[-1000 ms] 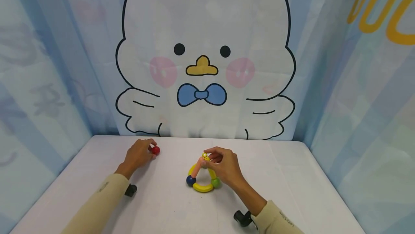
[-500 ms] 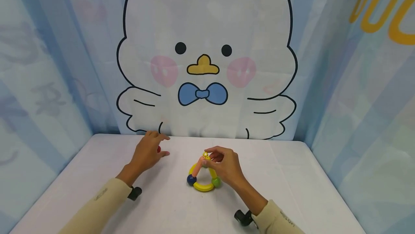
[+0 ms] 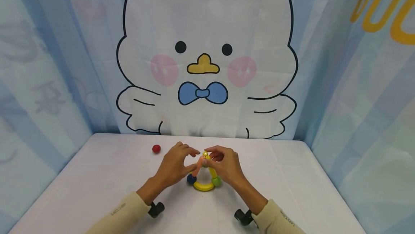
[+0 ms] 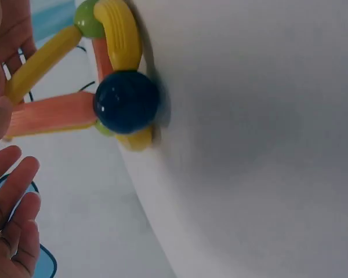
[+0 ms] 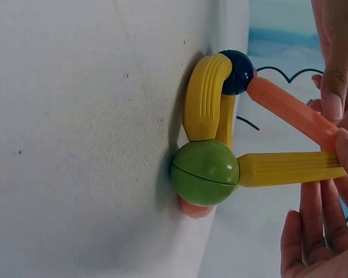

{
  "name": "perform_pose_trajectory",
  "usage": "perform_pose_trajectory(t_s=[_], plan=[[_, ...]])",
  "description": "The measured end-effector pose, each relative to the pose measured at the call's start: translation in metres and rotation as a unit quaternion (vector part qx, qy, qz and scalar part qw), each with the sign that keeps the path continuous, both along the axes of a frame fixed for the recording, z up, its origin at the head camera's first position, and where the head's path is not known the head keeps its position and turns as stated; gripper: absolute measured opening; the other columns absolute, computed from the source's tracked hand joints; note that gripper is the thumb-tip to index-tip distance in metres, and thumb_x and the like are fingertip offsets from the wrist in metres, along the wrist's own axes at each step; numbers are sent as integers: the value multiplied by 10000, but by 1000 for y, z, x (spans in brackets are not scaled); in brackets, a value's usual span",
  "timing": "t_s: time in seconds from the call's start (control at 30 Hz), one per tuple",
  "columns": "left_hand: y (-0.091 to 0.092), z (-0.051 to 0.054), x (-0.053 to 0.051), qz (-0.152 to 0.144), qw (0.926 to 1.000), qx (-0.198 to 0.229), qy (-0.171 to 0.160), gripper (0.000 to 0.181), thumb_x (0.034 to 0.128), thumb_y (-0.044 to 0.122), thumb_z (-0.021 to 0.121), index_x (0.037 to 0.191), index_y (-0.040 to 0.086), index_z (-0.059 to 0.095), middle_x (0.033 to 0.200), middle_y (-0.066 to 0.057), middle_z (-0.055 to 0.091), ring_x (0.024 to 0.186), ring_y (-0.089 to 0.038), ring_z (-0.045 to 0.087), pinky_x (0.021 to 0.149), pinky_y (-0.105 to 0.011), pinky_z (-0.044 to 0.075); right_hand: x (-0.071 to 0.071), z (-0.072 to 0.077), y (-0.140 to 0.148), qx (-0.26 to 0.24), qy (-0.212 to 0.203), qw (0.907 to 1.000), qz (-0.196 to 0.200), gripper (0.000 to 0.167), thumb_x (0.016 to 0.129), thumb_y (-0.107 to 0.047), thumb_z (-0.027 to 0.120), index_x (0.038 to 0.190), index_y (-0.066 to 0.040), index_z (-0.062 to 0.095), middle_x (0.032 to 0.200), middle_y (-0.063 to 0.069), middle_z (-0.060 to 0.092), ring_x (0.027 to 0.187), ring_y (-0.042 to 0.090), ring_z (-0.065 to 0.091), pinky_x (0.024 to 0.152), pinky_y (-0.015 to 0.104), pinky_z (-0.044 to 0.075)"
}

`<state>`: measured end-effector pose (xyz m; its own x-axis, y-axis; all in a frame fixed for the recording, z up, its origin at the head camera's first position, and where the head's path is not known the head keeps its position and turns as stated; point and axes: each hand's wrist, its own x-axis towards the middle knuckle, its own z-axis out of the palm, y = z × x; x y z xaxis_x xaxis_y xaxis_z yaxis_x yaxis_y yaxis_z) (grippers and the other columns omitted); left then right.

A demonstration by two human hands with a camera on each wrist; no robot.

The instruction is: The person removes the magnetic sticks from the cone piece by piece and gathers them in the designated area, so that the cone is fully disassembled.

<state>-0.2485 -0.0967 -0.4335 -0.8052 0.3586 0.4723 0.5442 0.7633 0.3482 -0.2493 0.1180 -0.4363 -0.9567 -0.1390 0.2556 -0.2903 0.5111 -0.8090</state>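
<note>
A magnetic ball-and-stick toy frame stands mid-table, its base made of curved yellow sticks [image 3: 203, 187], a dark blue ball [image 3: 191, 179] and a green ball [image 5: 205, 172]. An orange stick [image 5: 293, 111] and a straight yellow stick [image 5: 290, 168] lean inward to a peak. There my right hand [image 3: 228, 165] pinches their upper ends between thumb and fingers. My left hand [image 3: 175, 163] is at the frame's left side, thumb and fingers spread apart around the top. Whether its thumb touches the orange stick I cannot tell. A red ball [image 3: 156, 149] lies behind the left hand.
The white-covered table [image 3: 275, 176] ends at a curtain [image 3: 204, 118] printed with a duck figure. Patterned curtains also stand at both sides. A black wrist camera [image 3: 156, 210] hangs under the left sleeve and another camera [image 3: 243, 217] by the right.
My left hand has let go of the red ball, leaving it near the back edge, and moved right to the frame. The right hand keeps its pinch on the sticks.
</note>
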Motion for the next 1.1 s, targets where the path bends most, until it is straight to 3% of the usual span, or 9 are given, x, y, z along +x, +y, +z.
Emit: perform_pose_trajectory(t_s=[0.2, 0.37, 0.8, 1.1], plan=[[13, -8, 4, 106, 9988, 464, 128, 313, 888, 349, 879, 1145, 185, 810, 959, 54, 778, 915, -106, 578, 763, -258, 533, 0, 1, 1, -5, 82, 10000, 33, 332, 885, -306, 878, 1196, -219, 801, 983, -28, 763, 859, 104, 709, 786, 217, 607], [15, -12, 6, 197, 9977, 632, 167, 317, 877, 313, 890, 1143, 160, 808, 934, 46, 767, 894, -114, 591, 755, -252, 542, -1, -1, 1, -27, 120, 9999, 27, 306, 895, -287, 870, 1188, -228, 804, 989, -20, 768, 861, 109, 708, 787, 217, 604], [13, -14, 7, 150, 9960, 878, 56, 275, 878, 225, 894, 1127, 163, 796, 923, 40, 745, 895, -172, 624, 764, -281, 541, -2, -3, -1, -38, 453, 9990, -46, 202, 903, -254, 869, 1100, -228, 831, 972, -44, 770, 828, 86, 673, 795, 227, 574], [9, -11, 8, 227, 9934, 1117, -108, 198, 934, 304, 840, 1083, 184, 792, 901, 35, 750, 882, -150, 610, 759, -275, 525, -1, -3, -3, 1, 433, 9990, -101, 171, 915, -220, 858, 1084, -215, 835, 938, -37, 742, 844, 99, 661, 797, 216, 573]])
